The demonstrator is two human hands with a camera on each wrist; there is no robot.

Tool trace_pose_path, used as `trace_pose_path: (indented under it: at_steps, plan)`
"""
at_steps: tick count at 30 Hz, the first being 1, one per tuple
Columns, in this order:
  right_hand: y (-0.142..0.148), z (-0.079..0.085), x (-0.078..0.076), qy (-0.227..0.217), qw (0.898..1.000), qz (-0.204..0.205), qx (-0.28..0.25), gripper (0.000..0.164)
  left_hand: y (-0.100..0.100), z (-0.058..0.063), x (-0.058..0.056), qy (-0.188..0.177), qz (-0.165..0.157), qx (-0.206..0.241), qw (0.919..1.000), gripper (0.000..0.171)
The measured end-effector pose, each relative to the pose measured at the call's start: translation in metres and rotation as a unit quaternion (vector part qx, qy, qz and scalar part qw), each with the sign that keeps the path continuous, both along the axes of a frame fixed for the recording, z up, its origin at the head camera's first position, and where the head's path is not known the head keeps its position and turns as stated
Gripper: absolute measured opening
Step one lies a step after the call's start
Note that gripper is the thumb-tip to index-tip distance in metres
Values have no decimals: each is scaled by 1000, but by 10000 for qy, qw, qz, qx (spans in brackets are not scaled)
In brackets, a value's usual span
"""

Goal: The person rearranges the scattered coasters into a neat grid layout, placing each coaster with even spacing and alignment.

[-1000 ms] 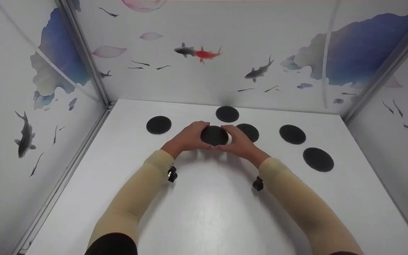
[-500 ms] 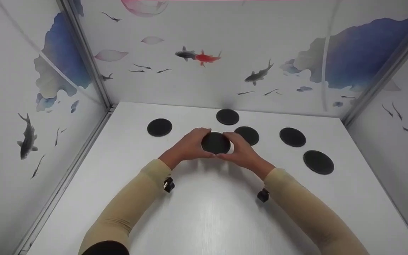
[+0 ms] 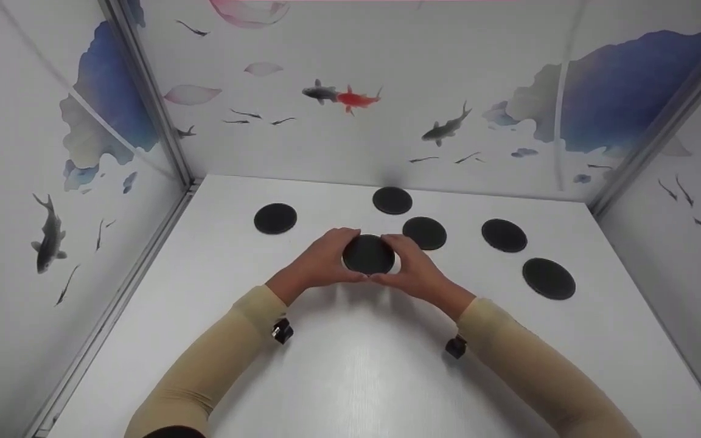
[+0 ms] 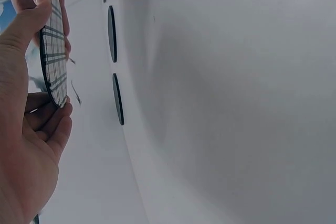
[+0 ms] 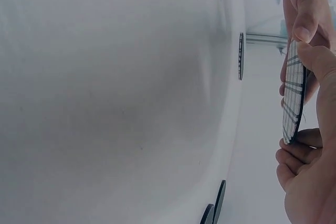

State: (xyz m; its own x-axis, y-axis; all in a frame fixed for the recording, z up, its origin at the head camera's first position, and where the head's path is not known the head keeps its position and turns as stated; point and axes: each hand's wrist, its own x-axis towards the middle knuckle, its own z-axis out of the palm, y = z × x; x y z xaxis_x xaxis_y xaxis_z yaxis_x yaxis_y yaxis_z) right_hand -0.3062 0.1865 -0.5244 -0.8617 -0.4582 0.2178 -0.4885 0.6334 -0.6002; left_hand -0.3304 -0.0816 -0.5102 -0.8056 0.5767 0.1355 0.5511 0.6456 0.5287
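A round coaster [image 3: 369, 255], black on its upper face, is held level above the table between both hands. Its underside shows a white and dark plaid pattern in the left wrist view, where the coaster [image 4: 55, 59] appears nearly edge-on. My left hand [image 3: 325, 260] grips the left edge, thumb on the near side and fingers on the far side. On the opposite edge, my right hand [image 3: 416, 267] grips it the same way. The two thumbs meet at the near rim. In the right wrist view, the plaid side of the coaster [image 5: 294, 95] also faces the table.
Several more black coasters lie flat on the white table [image 3: 350, 365]: one at the left [image 3: 275, 218], one near the back wall [image 3: 392, 201], one [image 3: 425, 233] just beyond my right hand, and two at the right. Fish-printed walls enclose the table's back and sides.
Both hands have drawn the coaster back toward me, away from the rear wall. Their grip on it stays the same, and the other coasters lie where they were.
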Motion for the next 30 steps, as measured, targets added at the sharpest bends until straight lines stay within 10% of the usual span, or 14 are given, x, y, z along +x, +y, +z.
trace_pose_path:
  at_steps: [30]
  plan:
    - [-12, 0, 28, 31, 9992, -50, 407, 93, -7, -13, 25, 56, -85, -89, 9999, 102]
